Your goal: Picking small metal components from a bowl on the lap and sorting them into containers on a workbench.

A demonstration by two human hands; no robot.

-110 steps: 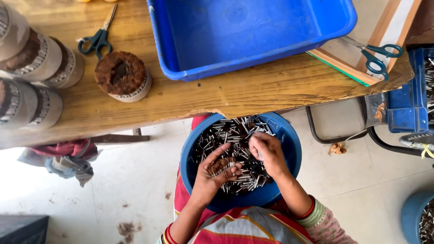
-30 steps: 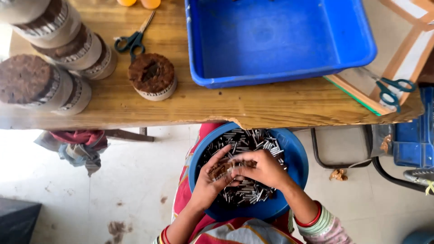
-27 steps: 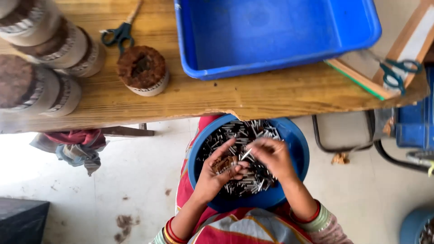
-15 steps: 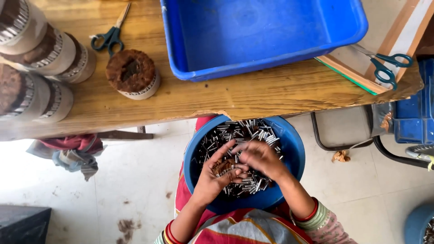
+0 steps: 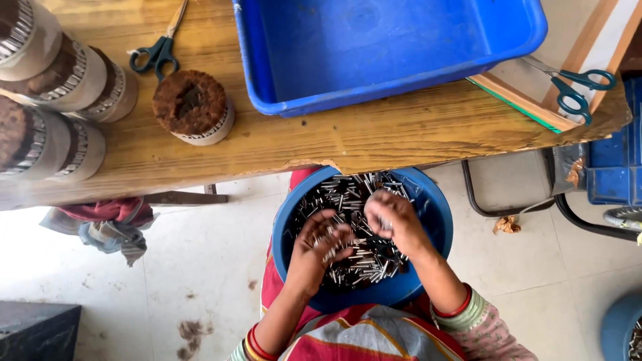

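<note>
Both hands, left hand [image 5: 319, 246] and right hand [image 5: 393, 224], pinch small metal sticks [image 5: 361, 257] in the round blue basin [image 5: 428, 267]; the blue tray [image 5: 394, 87] above it holds nothing.

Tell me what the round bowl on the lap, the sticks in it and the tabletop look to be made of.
Round bowl: likely plastic, smooth blue with a soft sheen. Sticks: probably metal, thin with silvery glints. Tabletop: wood, visible grain, chipped front edge. Left hand and right hand are in the sticks.

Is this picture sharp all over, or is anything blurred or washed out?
Head view: the right hand is smeared by motion, the left hand sharper; the rolls at the left edge look soft and stretched; the pale floor is bright, nearly washed out.
</note>
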